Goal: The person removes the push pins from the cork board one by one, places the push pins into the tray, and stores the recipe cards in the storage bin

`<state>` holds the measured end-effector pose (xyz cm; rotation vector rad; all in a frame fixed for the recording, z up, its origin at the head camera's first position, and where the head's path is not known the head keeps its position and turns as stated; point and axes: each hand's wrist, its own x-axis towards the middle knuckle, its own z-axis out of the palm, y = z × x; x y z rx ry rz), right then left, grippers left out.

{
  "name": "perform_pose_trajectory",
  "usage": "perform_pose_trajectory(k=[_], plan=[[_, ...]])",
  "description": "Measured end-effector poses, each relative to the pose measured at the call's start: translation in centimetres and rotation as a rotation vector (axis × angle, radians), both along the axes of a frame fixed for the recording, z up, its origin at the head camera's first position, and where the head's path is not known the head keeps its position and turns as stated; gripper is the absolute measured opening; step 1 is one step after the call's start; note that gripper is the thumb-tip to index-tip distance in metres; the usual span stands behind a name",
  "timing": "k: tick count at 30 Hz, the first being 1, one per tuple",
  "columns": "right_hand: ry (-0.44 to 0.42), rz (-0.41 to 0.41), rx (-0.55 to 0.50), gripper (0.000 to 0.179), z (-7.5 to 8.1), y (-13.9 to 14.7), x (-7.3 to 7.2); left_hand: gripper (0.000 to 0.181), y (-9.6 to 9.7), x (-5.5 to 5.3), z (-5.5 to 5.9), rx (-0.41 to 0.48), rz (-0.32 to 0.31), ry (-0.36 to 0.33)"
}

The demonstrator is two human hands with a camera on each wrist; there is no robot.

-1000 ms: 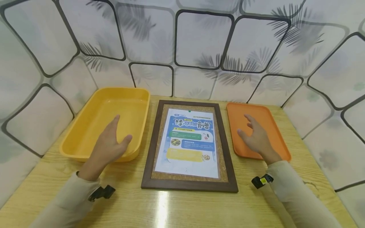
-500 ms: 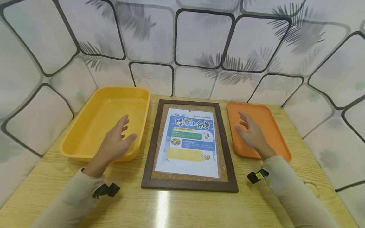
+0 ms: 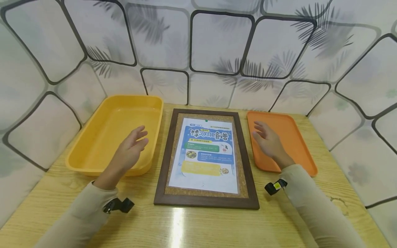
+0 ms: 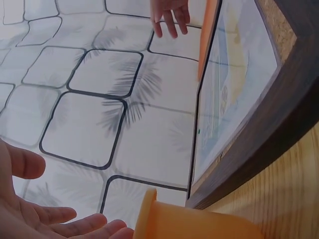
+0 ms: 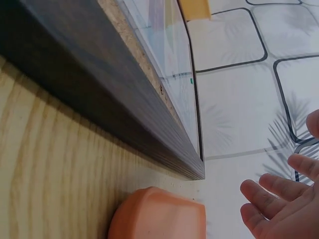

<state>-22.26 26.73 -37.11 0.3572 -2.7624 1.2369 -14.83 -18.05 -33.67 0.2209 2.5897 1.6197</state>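
A dark-framed cork board (image 3: 206, 201) lies flat in the middle of the table, and a printed poster (image 3: 203, 182) with blue, green and yellow panels is fixed on it by a green pin. My left hand (image 3: 127, 151) hovers over the near right side of a deep yellow tray (image 3: 108, 137), fingers loosely bent and holding nothing. Above the left part of a shallow orange tray (image 3: 294, 144) is my right hand (image 3: 270, 141), also holding nothing. In both wrist views the fingers (image 4: 55, 214) are relaxed and apart from the board.
The wooden table (image 3: 198, 227) runs up to a patterned wall covering (image 3: 217, 44) at the back and sides. Each sleeve carries a black wrist camera (image 3: 119, 205). The yellow tray has high walls; the orange one has a low rim.
Both hands have shifted slightly inward toward the board, and their fingers have turned and bent a little more. The board and both trays stay where they were.
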Motion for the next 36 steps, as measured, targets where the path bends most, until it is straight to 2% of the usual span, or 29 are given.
perform_pose_trajectory(k=[4, 12, 18, 24, 29, 36], plan=[[-0.008, -0.01, -0.006, 0.051, 0.1, -0.3, -0.3, 0.056, 0.4, -0.1, -0.1, 0.093, -0.008, -0.031], [-0.096, -0.044, 0.007, 0.054, 0.9, -1.3, -1.0, 0.056, 1.2, -0.2, 0.0, 0.23, -0.017, -0.071], [-0.132, -0.029, -0.041, 0.053, 0.9, -1.9, -1.9, 0.057, 1.8, -0.4, 0.0, 0.246, -0.059, -0.095], [-0.135, 0.008, -0.129, 0.05, 0.9, -2.4, -2.8, 0.056, 2.4, -0.7, 0.0, 0.268, -0.065, -0.121], [-0.175, 0.003, -0.168, 0.05, 0.8, -3.0, -3.4, 0.055, 2.9, -0.9, -0.2, 0.29, -0.091, -0.14], [-0.206, 0.047, -0.246, 0.048, 0.4, -3.9, -4.3, 0.059, 3.9, -1.0, -0.5, 0.297, -0.103, -0.179]])
